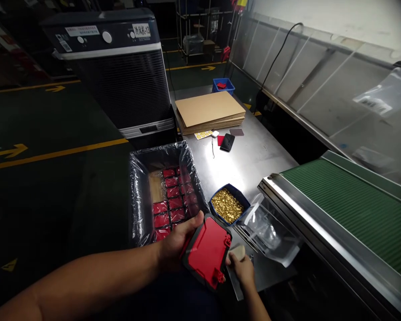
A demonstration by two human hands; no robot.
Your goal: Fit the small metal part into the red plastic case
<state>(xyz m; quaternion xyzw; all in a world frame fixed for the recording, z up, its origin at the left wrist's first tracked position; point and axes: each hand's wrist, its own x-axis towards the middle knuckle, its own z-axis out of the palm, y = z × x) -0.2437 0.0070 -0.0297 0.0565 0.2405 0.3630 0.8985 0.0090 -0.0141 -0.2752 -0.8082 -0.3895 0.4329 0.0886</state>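
My left hand (179, 240) grips a red plastic case with black edging (209, 246) by its left side, thumb on the upper edge. Two red hinge or latch parts stick out along the case's right side. Close to that side is my right hand (243, 270), its fingers closed beside a beige piece (237, 253); what it holds is hidden. A blue bin of small gold-coloured metal parts (227, 205) stands just beyond the case. To its right lies a clear plastic bag (265, 229), with thin rods (247, 238) near it.
A bag-lined crate (133, 191) at left holds rows of red cases (175, 203). Cardboard sheets (210, 109), a black wallet-like item (227, 142) and a small blue basket (223, 85) sit on the metal table (207, 167). A green conveyor (354, 205) runs along the right; an air cooler (120, 80) stands behind.
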